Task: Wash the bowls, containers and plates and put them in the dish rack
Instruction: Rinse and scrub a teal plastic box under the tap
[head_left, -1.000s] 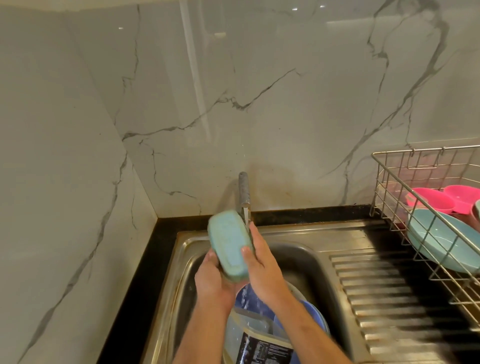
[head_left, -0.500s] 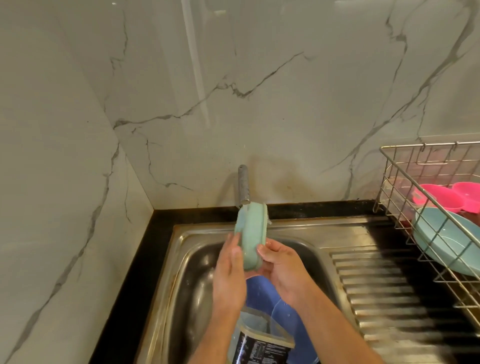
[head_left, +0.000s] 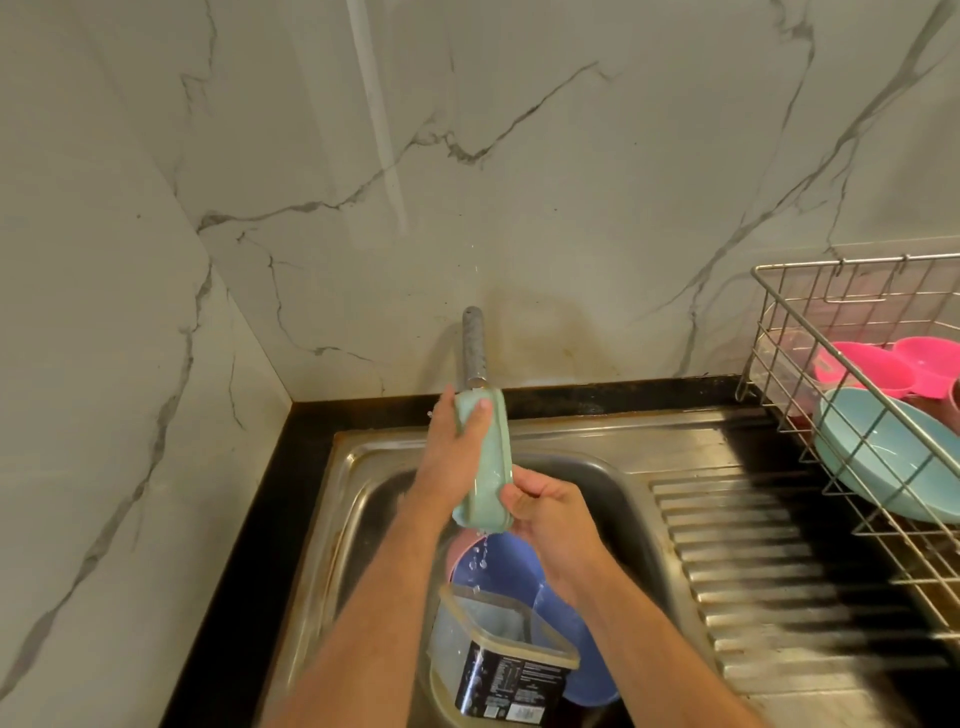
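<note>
Rinsing step: left hand (head_left: 451, 457) and right hand (head_left: 545, 506) grip the pale-green oblong plastic container (head_left: 485, 467) edge-on under the steel tap (head_left: 474, 347); next, probably the wire dish rack (head_left: 779, 332).

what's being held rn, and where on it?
A green container, on edge under the tap. Left hand grips its upper end; right hand grips its lower end.

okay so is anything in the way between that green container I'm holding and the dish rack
Nothing visible blocks it. The green container, held by the left hand and right hand, has only the bare ribbed drainboard between it and the dish rack.
</note>
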